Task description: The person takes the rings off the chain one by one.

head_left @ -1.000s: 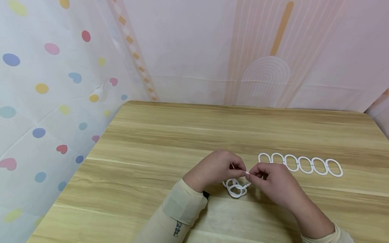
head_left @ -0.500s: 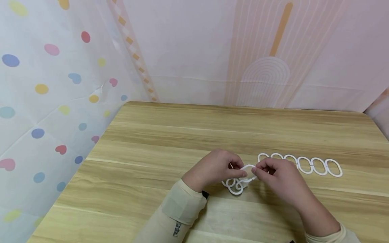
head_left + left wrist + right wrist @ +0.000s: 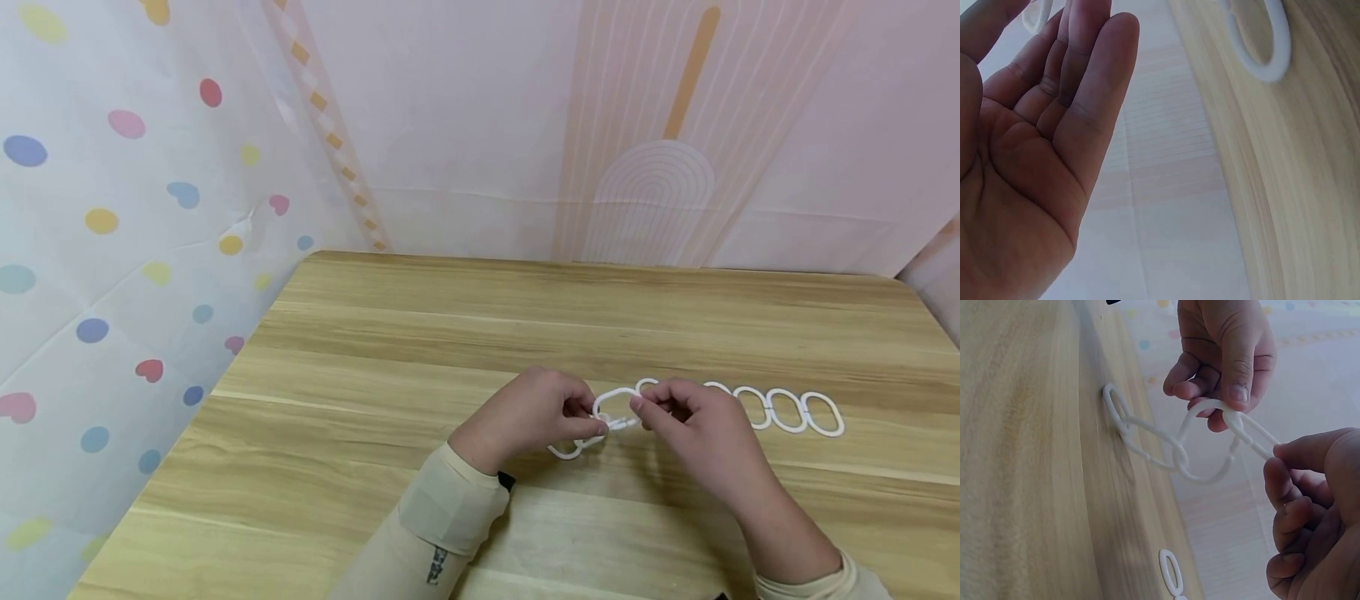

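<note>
White plastic oval chain links hang hooked together between the two hands over the wooden table. My left hand (image 3: 536, 417) pinches the chain where two links meet; in the right wrist view its thumb presses on that joint. From there a ring with a small gap in it (image 3: 1200, 479) hangs below, joined to another link (image 3: 1150, 440) and a last one (image 3: 1110, 403) close to the tabletop. My right hand (image 3: 697, 437) pinches the far end of the top link (image 3: 615, 392) between thumb and forefinger. In the left wrist view, the left palm (image 3: 1029, 162) shows, with a link (image 3: 1275, 44) beyond.
A row of several white links (image 3: 823, 414) lies on the table (image 3: 420, 325) behind and right of the hands, partly covered by the right hand. A patterned cloth backdrop (image 3: 465, 125) rises behind the table, and a dotted cloth (image 3: 150, 250) hangs at its left.
My right hand has moved right and slightly up, away from the left, drawing a link out between them. The chain bunched below has been lifted and spread. The left hand has barely moved.
</note>
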